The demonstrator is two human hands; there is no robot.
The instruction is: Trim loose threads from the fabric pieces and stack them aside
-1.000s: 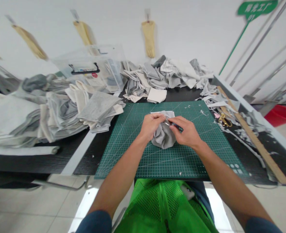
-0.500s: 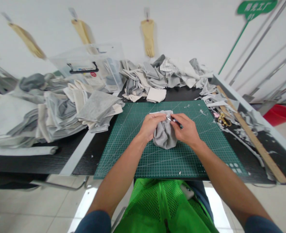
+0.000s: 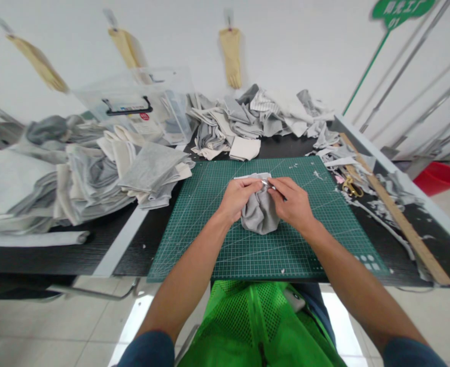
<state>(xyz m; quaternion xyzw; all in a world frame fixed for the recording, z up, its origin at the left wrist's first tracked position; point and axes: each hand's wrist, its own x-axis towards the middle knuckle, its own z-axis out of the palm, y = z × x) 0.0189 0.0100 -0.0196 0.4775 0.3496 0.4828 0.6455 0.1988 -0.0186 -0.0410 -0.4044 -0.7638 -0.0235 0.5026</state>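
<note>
A bunched grey cloth (image 3: 259, 216) with a pale edge at its top lies on the green cutting mat (image 3: 194, 229). My left hand (image 3: 238, 198) is closed on the cloth's upper left part, thumb and fingers pinching near the top. My right hand (image 3: 294, 203) grips a small dark-handled tool with a shiny metal tip (image 3: 265, 182); its exact kind is hard to make out. That tip rests at the cloth's upper edge, right by my left fingertips. The right fingers cover most of the handle.
Folded grey and cream cloths (image 3: 152, 168) are piled at left, beside a clear plastic bin (image 3: 129, 109). More cloth pieces (image 3: 243, 117) lie behind the mat. On the right are gold-handled scissors (image 3: 351, 187), a wooden ruler (image 3: 400, 219) and fabric scraps (image 3: 385, 209).
The metal tip has shifted slightly and turned at the cloth's top edge. Both hands stay almost in place, and the whole view has moved a little.
</note>
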